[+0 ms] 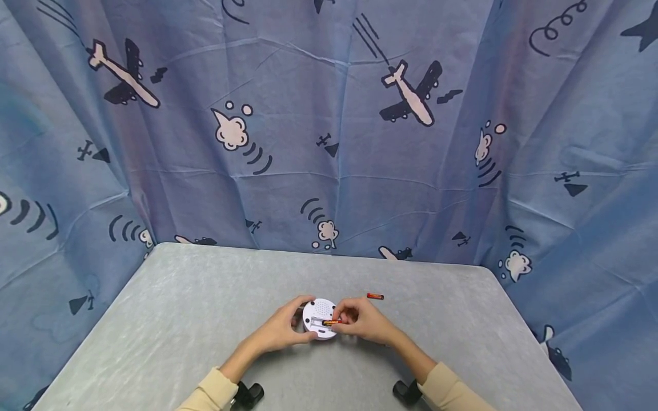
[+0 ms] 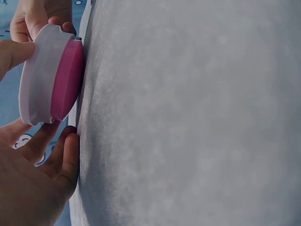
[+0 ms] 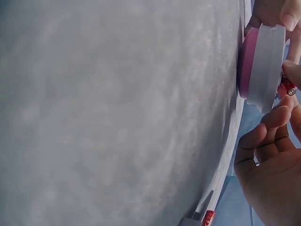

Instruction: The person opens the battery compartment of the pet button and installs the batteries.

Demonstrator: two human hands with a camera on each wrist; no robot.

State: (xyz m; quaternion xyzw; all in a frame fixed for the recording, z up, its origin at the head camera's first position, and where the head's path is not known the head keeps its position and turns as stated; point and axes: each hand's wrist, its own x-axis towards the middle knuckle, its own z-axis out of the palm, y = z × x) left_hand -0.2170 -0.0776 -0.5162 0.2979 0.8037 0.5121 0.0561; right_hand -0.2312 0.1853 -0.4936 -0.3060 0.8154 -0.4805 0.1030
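Note:
A round white device (image 1: 323, 308) lies on the table with its underside up, showing a speaker grille, dark feet and an uncovered battery slot. Its opposite face, turned to the table, is pink (image 2: 68, 82). My left hand (image 1: 279, 329) holds the device at its left edge, thumb near and fingers at the far side. My right hand (image 1: 366, 321) pinches a red and black battery (image 1: 330, 323) between thumb and forefinger, right over the slot. That battery's end (image 3: 289, 88) shows at the fingertips in the right wrist view.
A second red battery (image 1: 375, 296) lies on the table (image 1: 216, 297), just beyond my right hand. Close to it, in the right wrist view, is a thin grey object (image 3: 203, 202). A blue patterned curtain (image 1: 288, 114) hangs behind the table.

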